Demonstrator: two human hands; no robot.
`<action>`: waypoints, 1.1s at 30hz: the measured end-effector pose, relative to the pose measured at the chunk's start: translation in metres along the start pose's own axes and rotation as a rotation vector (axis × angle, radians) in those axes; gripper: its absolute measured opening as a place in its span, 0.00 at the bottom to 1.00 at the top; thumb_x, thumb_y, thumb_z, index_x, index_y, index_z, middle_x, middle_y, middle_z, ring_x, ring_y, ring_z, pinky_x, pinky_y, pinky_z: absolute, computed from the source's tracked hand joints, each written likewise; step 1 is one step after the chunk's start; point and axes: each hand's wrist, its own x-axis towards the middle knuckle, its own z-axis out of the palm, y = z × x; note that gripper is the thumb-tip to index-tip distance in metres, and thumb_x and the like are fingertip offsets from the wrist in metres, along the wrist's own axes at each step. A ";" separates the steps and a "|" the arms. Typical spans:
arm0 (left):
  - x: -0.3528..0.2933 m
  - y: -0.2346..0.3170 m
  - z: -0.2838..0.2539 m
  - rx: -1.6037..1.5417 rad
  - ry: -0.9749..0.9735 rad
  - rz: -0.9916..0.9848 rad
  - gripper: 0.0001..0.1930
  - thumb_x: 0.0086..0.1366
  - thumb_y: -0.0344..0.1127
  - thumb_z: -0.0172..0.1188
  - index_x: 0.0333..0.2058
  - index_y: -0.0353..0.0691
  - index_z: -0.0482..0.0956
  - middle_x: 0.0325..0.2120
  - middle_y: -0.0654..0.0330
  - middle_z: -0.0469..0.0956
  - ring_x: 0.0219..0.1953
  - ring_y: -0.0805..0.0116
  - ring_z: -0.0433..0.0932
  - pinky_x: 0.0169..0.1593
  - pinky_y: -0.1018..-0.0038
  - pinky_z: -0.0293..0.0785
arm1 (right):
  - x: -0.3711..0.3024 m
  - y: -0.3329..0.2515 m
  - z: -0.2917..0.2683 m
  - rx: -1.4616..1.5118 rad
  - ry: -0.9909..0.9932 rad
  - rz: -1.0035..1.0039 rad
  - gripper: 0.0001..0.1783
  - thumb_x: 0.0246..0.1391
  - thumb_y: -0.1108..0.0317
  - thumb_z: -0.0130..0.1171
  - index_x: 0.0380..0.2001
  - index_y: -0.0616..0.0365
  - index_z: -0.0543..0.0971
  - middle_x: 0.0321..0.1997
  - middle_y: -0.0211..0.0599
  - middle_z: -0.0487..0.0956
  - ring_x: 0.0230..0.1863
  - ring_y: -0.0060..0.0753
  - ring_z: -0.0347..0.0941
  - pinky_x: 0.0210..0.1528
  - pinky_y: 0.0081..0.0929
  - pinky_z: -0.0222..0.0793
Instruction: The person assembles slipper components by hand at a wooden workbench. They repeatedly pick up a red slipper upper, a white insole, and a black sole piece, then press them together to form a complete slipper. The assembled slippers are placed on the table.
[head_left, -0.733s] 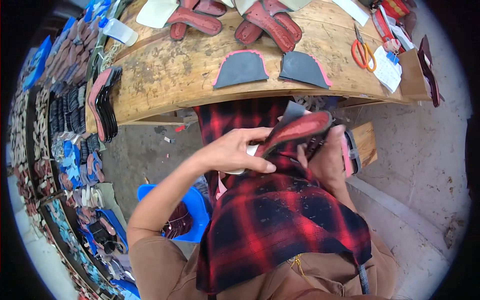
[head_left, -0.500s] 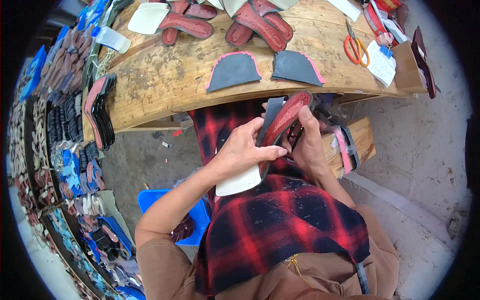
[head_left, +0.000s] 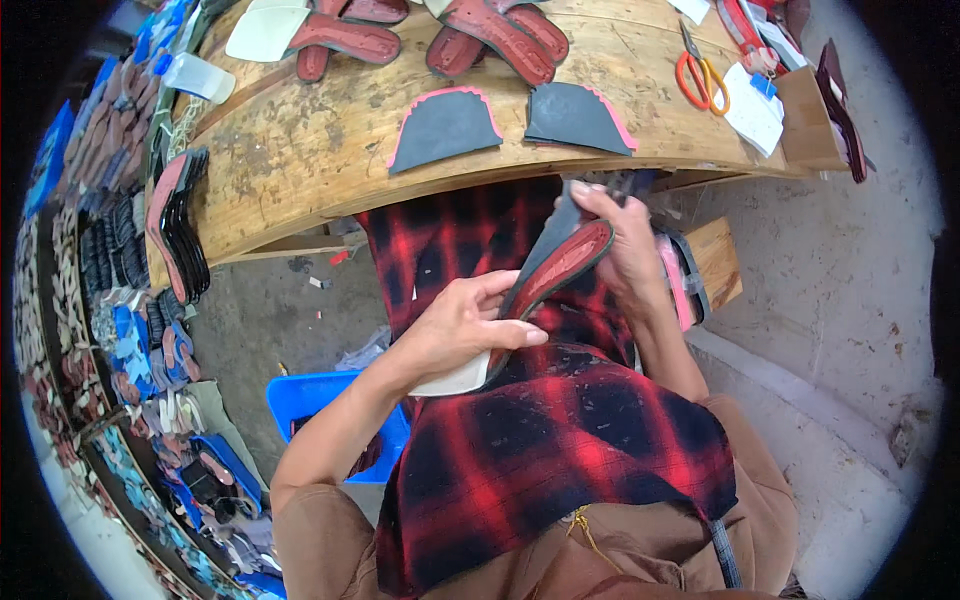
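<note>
Over my lap I hold a shoe sole (head_left: 563, 262), dark-edged with a reddish underside. A white flap (head_left: 455, 378) sticks out at its near end. My left hand (head_left: 455, 330) is closed around the sole's middle, thumb on top. A dark grey piece of upper material (head_left: 556, 232) stands away from the sole along its left side. My right hand (head_left: 628, 245) pinches the far end of this grey piece between thumb and fingers. Whether its lower fingers also touch the sole is hidden.
On the wooden table (head_left: 310, 150) lie two grey pink-edged shoe uppers (head_left: 447, 128), several red soles (head_left: 490, 35), orange-handled scissors (head_left: 703, 82) and a bottle (head_left: 196, 78). Stacked soles (head_left: 178, 225) hang at its left edge. A blue bin (head_left: 300, 395) stands below; loaded shelves (head_left: 100, 330) line the left.
My right hand has moved from the sole's far end up to the grey piece and pulled it away from the sole. My left hand and the sole have shifted slightly left and nearer.
</note>
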 end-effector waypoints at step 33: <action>0.006 -0.022 -0.070 0.821 0.028 0.223 0.18 0.71 0.46 0.52 0.31 0.36 0.78 0.18 0.64 0.68 0.24 0.75 0.67 0.29 0.70 0.67 | -0.011 0.006 0.018 0.605 -0.268 -0.012 0.17 0.59 0.60 0.47 0.26 0.64 0.73 0.24 0.50 0.77 0.31 0.51 0.75 0.43 0.44 0.71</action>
